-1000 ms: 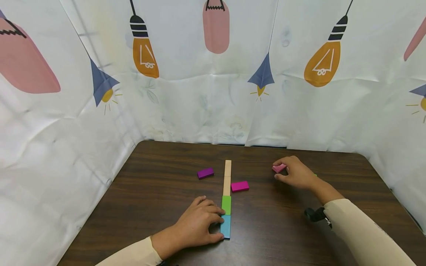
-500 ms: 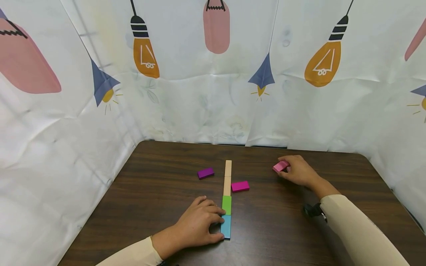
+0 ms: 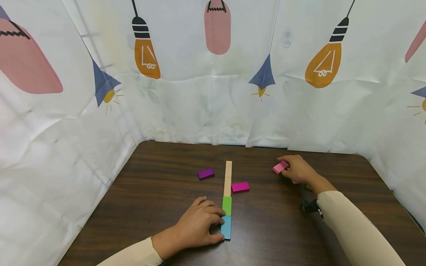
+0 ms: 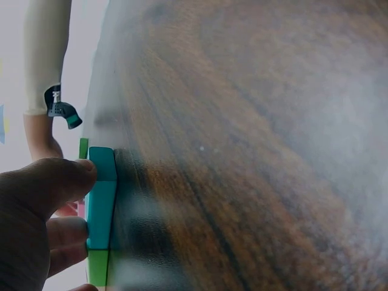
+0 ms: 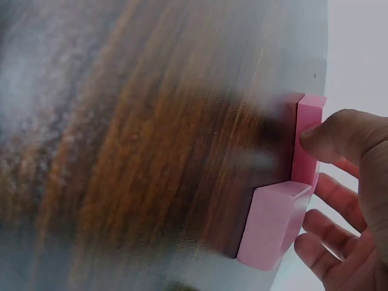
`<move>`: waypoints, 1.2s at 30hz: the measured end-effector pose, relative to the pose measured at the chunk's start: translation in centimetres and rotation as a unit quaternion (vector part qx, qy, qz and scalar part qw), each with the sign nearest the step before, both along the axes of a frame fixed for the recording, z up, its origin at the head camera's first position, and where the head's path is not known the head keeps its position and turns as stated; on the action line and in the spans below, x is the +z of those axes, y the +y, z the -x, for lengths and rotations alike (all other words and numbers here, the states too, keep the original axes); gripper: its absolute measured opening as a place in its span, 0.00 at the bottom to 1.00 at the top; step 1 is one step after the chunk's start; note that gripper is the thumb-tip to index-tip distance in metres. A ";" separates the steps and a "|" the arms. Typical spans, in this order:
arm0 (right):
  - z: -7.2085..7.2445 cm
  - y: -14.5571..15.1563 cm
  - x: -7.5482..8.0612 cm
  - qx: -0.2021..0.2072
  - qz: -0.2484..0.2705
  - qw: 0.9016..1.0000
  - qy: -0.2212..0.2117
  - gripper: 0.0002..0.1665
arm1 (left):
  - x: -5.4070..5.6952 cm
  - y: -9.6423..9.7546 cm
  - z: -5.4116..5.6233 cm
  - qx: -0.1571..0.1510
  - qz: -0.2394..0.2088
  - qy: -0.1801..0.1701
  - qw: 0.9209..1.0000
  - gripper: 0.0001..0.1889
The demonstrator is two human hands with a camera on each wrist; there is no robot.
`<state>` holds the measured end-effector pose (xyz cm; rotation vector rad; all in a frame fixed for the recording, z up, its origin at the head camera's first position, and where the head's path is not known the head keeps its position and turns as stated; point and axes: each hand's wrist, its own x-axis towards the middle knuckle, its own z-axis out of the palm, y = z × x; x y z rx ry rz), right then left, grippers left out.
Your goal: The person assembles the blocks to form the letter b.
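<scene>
My left hand (image 3: 199, 224) rests at the left edge of a line of blocks. Its thumb and index fingertip touch the blue block (image 3: 226, 229), and another fingertip reaches the light green block (image 3: 227, 205). My right hand (image 3: 298, 170) pinches a pink block (image 3: 280, 167) at the right of the table, thumb on its near side. In the right wrist view that pink block (image 5: 308, 130) lies close over the tabletop, with a paler pink block (image 5: 270, 227) beside it. The head view shows only a sliver of the paler one under the hand.
Two pale wooden blocks (image 3: 227, 177) continue the line away from me. A purple block (image 3: 206, 174) lies to its left, and a magenta block (image 3: 240, 187) to its right. Part of a dark green block (image 3: 308, 187) shows beside the right wrist. A printed curtain (image 3: 199, 107) stands behind the table.
My right hand has shifted slightly, coming to hold the pink block. The paler pink and dark green blocks have come partly into view beneath the right arm. My left hand has kept still.
</scene>
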<state>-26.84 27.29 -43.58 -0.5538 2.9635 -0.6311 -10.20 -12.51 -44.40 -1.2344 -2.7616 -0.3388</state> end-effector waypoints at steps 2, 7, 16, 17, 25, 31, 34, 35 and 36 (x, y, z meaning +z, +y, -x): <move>0.1 0.0 0.0 0.000 0.000 1.000 -0.003 0.29 | 0.0 0.0 0.0 0.001 0.002 0.000 1.000 0.18; 0.4 0.0 -0.1 0.009 -0.006 1.000 -0.002 0.26 | 0.0 0.0 0.0 0.002 0.005 0.001 1.000 0.18; 0.3 -0.3 0.1 0.012 -0.026 1.000 0.001 0.22 | -0.1 0.0 0.0 -0.001 0.001 0.006 1.000 0.18; 0.3 -0.4 0.2 0.014 -0.027 1.000 0.005 0.22 | -0.1 0.0 0.0 -0.001 0.001 0.007 1.000 0.18; 0.0 -0.8 0.4 0.030 -0.032 0.998 0.036 0.21 | -0.1 0.0 0.0 -0.002 0.000 0.007 1.000 0.18; -0.6 -1.5 0.3 0.050 -0.028 0.997 0.049 0.19 | -0.1 0.0 0.1 -0.002 0.001 0.005 1.000 0.18; -1.1 -1.8 0.5 0.055 -0.024 0.997 0.043 0.18 | -0.1 0.0 0.1 -0.002 0.002 0.004 1.000 0.18; -1.3 -1.9 0.6 0.057 -0.024 0.997 0.041 0.18 | -0.1 0.0 0.1 -0.002 0.002 0.004 1.000 0.18; -1.4 -2.0 0.6 0.058 -0.023 0.997 0.038 0.18 | -0.1 0.0 0.1 -0.002 0.002 0.004 1.000 0.18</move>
